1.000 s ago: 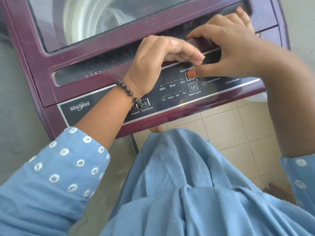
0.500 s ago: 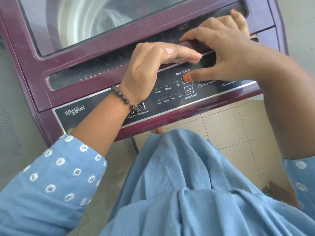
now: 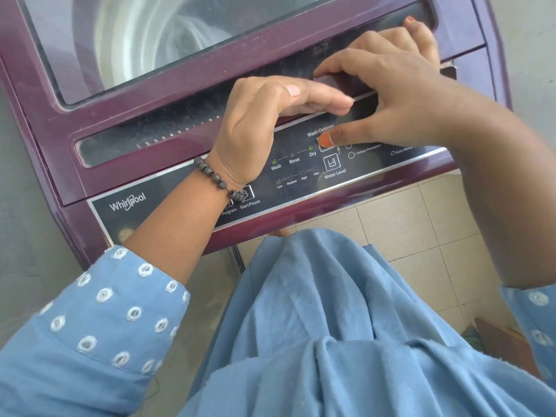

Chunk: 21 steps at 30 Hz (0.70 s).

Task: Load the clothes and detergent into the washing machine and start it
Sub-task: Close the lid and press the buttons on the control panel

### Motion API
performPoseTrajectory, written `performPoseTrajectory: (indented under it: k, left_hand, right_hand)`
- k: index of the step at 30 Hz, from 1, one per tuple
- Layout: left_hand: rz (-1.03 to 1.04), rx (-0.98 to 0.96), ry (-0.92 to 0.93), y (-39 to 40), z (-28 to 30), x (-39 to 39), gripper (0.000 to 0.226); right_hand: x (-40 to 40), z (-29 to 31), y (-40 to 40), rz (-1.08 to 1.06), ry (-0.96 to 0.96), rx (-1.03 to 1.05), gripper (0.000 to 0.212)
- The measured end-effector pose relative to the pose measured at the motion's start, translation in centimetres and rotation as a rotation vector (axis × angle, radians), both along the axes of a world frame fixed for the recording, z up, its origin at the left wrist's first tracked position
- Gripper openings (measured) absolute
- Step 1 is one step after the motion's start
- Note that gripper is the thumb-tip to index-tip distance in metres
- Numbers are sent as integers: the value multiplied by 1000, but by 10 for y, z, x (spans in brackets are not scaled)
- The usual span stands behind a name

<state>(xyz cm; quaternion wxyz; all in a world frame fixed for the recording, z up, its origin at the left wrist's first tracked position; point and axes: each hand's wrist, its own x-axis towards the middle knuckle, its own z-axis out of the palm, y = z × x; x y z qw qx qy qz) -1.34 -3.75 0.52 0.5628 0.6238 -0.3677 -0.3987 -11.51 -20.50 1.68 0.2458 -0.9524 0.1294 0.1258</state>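
two hands work the front of a maroon top-loading washing machine (image 3: 45, 121), seen from above by the person standing at it. the right hand (image 3: 388, 94) spreads across the near edge of the closed glass lid (image 3: 126, 46), its fingers (image 3: 337, 67) laid nearly straight along the lid's dark handle strip, while its thumb, nail painted orange, presses the wash options button (image 3: 325, 143) on the black control panel (image 3: 168, 203). that hand grasps nothing. the left hand (image 3: 258, 124) hovers just left of it, over the seam between lid and panel, fingers extended together and pointing right, thumb laid along them, released and holding nothing; whether it touches the machine cannot be told. a dark beaded bracelet (image 3: 218, 179) circles the left wrist and partly covers the start/pause button (image 3: 248, 194) near the panel's middle. a green light shows above the word dry, and small green marks show beside wash and low. the water level button (image 3: 331, 163) sits just near of the pressed one. through the lid the pale drum (image 3: 168, 34) is visible, though its contents cannot be made out. light blue sleeves (image 3: 99, 314) with white embroidered rings and matching blue clothing (image 3: 316, 326) fill the near part of the scene. beige floor tiles (image 3: 400, 224) lie to the right below the machine.
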Motion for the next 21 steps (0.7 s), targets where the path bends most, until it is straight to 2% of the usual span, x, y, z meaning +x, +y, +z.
performPoseTrajectory:
  k: [10,21]
  left_hand:
    - [19,-12,16,-1,-3,0,52]
    - [31,-1,3,-2,-2,0,54]
  right_hand:
    - [-1,-1,2,-28,-30,-6,82]
    - [-3,-2,7,-20,-56,-55,91]
